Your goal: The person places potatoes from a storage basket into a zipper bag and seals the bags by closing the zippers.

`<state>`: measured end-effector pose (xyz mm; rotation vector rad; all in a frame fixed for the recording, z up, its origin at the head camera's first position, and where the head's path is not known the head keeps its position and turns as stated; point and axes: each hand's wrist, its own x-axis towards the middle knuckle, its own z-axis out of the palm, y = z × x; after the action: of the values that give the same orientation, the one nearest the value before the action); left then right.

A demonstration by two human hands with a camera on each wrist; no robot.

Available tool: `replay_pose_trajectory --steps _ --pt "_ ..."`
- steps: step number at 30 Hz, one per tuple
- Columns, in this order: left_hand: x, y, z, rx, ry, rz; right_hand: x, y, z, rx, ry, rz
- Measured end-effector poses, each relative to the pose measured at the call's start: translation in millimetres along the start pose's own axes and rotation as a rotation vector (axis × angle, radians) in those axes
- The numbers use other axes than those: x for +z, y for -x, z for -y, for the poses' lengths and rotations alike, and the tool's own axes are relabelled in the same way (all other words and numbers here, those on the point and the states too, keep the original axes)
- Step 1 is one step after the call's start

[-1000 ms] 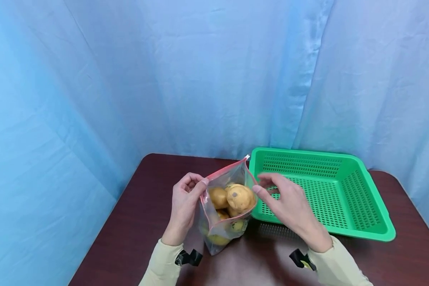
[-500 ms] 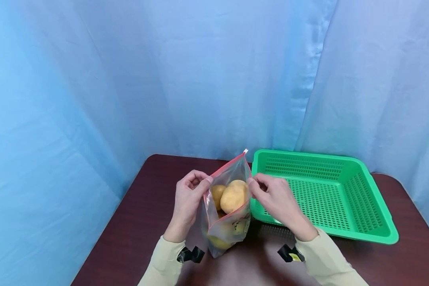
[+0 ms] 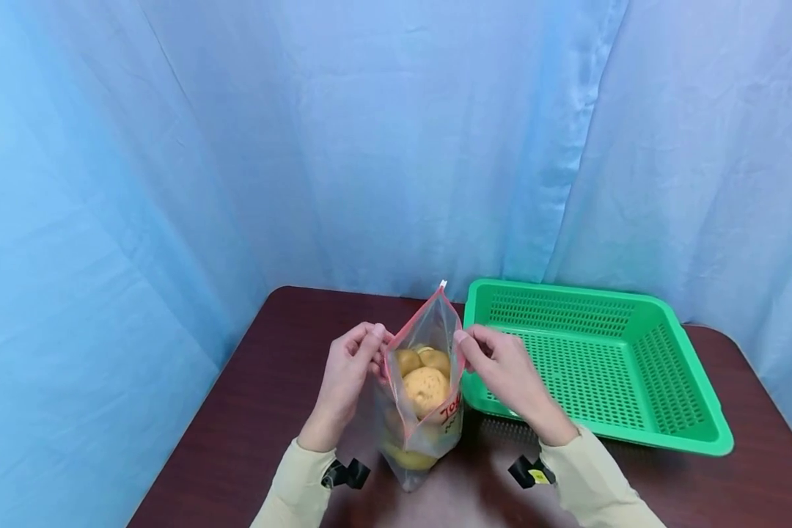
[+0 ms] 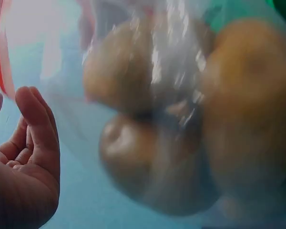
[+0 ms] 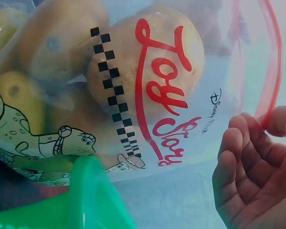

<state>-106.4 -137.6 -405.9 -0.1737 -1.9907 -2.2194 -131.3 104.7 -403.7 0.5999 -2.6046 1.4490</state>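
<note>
A clear zip bag (image 3: pixel 444 438) with a red-edged mouth stands on the table, its mouth spread apart. Inside are several tan, potato-like rounds (image 3: pixel 426 389); lower down, yellower ones (image 5: pixel 20 102) show blurred through the plastic. My left hand (image 3: pixel 346 375) pinches the left side of the rim between thumb and fingers. Across from it, my right hand (image 3: pixel 510 372) pinches the right side of the red rim (image 5: pixel 275 62). A white slider (image 3: pixel 443 284) sits at the rim's far end. Red "Toy Story" lettering (image 5: pixel 164 86) is printed on the bag's right-facing side.
Right of the bag stands a green perforated basket (image 3: pixel 633 434), its near-left corner close to the bag. The dark brown table (image 3: pixel 257 411) extends to the left. A pale blue curtain (image 3: pixel 396 147) hangs behind the table.
My right hand has moved left from over the basket's edge and taken hold of the rim. The bag has turned, bringing red lettering into sight, and the potato-like rounds inside have shifted.
</note>
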Motion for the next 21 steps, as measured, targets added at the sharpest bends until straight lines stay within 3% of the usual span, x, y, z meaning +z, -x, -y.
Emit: replay_pose_trajectory --steps 5,8,11,14,21 --pt "-7.1 -20.1 -0.4 0.065 -0.061 -0.010 0.4 7.2 -1.3 -0.007 -0.011 -0.014" --pt "-8.5 -36.4 2.2 0.066 -0.098 -0.014 -1.0 12.8 -2.5 -0.001 -0.007 -0.019" --pt "-8.9 -54.1 6.4 0.048 -0.128 0.025 -3.1 19.7 -3.9 0.004 0.012 -0.034" --pt "-8.1 -71.7 9.6 0.033 -0.142 0.122 -4.7 28.1 -4.2 0.002 0.045 -0.063" --pt "-1.9 -103.8 10.6 -0.026 -0.186 0.451 -1.3 49.6 -1.1 -0.103 0.105 -0.142"
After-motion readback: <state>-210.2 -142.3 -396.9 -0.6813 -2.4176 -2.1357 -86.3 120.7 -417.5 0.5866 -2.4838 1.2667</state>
